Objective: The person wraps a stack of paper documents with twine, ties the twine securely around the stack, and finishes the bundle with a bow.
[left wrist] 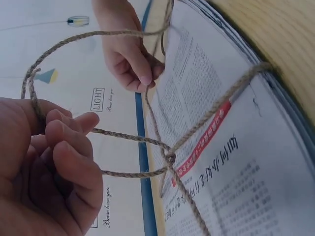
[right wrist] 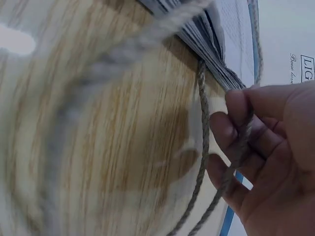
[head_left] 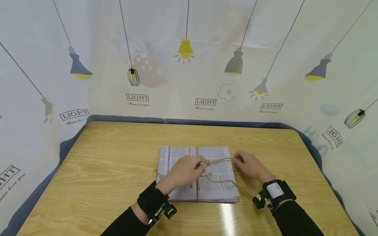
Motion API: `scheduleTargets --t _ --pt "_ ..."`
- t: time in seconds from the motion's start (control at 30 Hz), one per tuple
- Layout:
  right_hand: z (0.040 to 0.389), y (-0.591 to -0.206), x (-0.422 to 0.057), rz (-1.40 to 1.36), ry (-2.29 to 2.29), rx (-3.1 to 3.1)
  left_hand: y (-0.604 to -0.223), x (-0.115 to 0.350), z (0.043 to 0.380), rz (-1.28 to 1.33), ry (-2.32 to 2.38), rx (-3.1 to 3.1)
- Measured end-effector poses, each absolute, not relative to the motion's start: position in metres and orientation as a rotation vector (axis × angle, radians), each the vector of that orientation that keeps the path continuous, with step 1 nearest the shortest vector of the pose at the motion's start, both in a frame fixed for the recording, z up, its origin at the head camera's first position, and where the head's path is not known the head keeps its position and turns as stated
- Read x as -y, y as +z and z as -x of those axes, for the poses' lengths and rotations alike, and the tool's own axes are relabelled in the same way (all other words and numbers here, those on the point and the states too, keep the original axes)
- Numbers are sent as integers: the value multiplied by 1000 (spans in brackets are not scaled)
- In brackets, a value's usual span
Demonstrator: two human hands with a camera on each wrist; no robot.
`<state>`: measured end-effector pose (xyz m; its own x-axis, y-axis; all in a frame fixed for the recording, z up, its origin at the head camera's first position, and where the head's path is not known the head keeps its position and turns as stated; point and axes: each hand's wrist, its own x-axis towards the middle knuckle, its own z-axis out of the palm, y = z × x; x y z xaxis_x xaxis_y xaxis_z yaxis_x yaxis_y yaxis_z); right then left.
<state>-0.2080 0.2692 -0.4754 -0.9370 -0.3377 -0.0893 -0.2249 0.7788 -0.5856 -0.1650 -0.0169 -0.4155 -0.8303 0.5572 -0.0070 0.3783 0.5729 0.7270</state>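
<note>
A stack of folded newspapers [head_left: 217, 190] lies on the table with brown twine [left wrist: 192, 194] crossed over its top. The strands meet at a knot [left wrist: 170, 157] near the middle of the top sheet. My left hand [head_left: 184, 170] is above the stack, its curled fingers holding a loop of the twine that rises from the knot. Beyond the stack's right edge, my right hand [head_left: 251, 165] pinches another stretch of twine between thumb and fingers. One slack strand runs from the knot across the sheet toward the right wrist.
The wooden table [head_left: 112, 157] extends around the stack on all sides. Behind it hangs a pale cloth [head_left: 165, 108] printed with lamps, with a dark blue band along the table's edge. Each wrist wears a black strap with a small camera [head_left: 169, 209].
</note>
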Motion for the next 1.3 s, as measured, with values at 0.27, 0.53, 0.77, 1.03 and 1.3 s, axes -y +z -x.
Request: scheduleTargets --t 0.27,0.53,0.77,1.03,1.3 --pt "208 -475 -273 485 -943 -2744 -416 24 170 -823 1125 -2415" --pt "209 -470 -278 437 -1016 -2763 -414 37 172 -845 1227 -2352" --pt "208 -470 -285 430 -995 -2774 -409 54 167 -806 1362 -2250" --pt "210 -466 -286 390 -988 -2750 -411 70 152 -770 1370 -2142" --pt "217 -458 -292 425 -919 -2819 -444 64 135 -852 1110 -2078"
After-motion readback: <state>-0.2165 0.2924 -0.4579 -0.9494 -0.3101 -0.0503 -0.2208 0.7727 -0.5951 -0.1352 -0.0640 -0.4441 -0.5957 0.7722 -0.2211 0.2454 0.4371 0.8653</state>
